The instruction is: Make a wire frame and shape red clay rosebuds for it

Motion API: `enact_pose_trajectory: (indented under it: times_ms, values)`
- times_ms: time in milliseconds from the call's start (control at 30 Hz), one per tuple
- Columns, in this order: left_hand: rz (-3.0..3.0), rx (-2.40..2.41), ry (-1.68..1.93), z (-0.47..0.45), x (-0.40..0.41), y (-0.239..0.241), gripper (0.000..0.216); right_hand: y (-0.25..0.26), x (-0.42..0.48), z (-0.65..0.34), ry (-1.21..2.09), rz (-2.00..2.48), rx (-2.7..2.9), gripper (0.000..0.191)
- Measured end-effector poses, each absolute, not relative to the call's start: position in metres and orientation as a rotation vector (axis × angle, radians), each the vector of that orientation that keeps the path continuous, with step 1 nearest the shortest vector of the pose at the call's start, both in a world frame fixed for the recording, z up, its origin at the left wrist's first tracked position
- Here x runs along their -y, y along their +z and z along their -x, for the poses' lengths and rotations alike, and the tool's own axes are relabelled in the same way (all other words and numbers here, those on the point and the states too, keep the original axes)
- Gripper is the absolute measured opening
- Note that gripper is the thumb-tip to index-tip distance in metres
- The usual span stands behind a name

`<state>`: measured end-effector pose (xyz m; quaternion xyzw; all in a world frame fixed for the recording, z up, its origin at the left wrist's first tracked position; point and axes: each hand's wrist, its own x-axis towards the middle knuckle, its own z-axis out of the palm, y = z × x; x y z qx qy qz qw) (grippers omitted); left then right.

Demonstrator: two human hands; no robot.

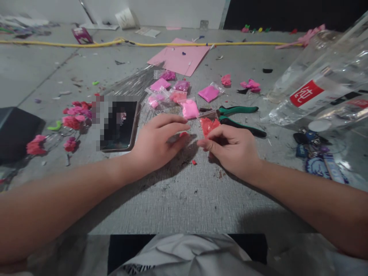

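My left hand (161, 140) hovers low over the grey table, fingers stretched forward and slightly curved. A small piece of red clay (183, 134) shows between its thumb and fingertips. Opposite it, my right hand (235, 149) is closed in a pinch; whatever is between the thumb and forefinger is hidden. Just behind the right fingertips lies an opened packet of red clay (209, 125). A red crumb (194, 162) rests on the table between the hands. Green-handled pliers (240, 110) lie beyond the right hand, and a pink clay packet (189, 109) is beyond the left fingertips.
A phone (119, 126) lies beside my left wrist, near clay flowers (75, 115) and thin wires (129, 82). Several clay packets (209, 92) and a pink sheet (181, 55) are farther back. Plastic bottles (307, 92) lie at right; a yellow cable (172, 44) crosses the back.
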<state>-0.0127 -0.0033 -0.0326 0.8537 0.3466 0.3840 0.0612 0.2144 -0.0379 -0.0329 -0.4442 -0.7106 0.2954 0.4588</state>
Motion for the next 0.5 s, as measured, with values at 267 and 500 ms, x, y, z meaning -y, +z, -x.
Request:
enact_pose_trajectory:
  times_ms: [267, 500]
  values:
    - [-1.550, -0.900, 0.761, 0.003, 0.017, -0.019, 0.011, -0.027, 0.042, -0.216, 0.337, 0.766, 2.005, 0.025]
    - [-1.441, -0.833, 0.673, 0.004, 0.012, -0.018, 0.008, -0.026, 0.048, -0.212, 0.301, 0.899, 2.001, 0.016]
